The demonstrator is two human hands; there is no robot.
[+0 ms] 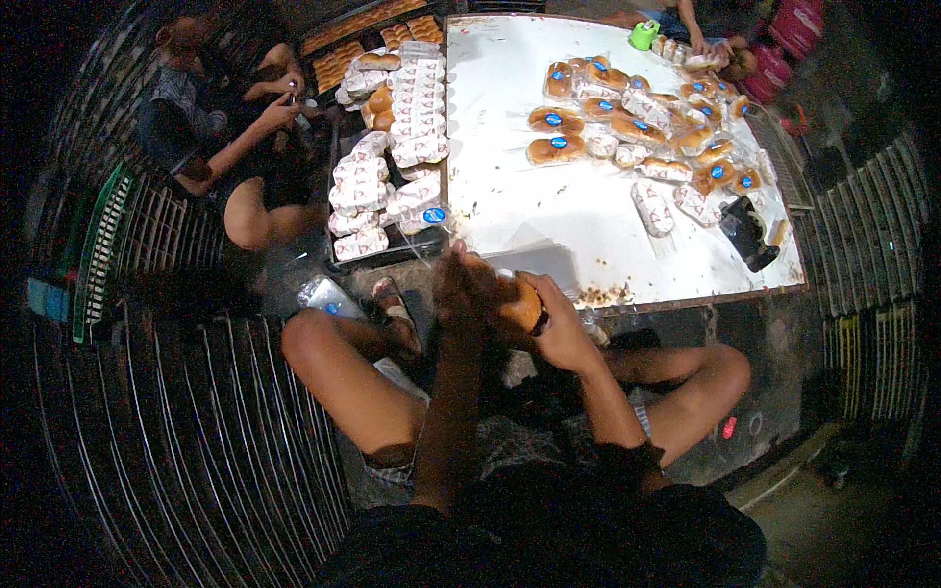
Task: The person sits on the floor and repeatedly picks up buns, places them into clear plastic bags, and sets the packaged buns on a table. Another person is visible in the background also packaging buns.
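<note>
In front of the white table's near edge, a golden-brown bread bun (517,304) sits between my two hands. My right hand (564,326) is closed round its right side, with a small dark thing showing by the fingers that I cannot make out. My left hand (463,292), in shadow, presses against the bun's left side with its fingers bent; their tips are partly hidden. Wrapped bread buns (361,196) fill a dark tray (333,250) just beyond my left hand. Clear-wrapped buns with blue labels (555,149) lie spread across the table's right half.
The white table (500,176) carries crumbs and a black object (750,233) near its right edge. Left of it a seated person (211,127) works with both hands. Another person's hand (698,44) reaches in beside a green cup (643,35). Stacked racks (196,421) stand at left.
</note>
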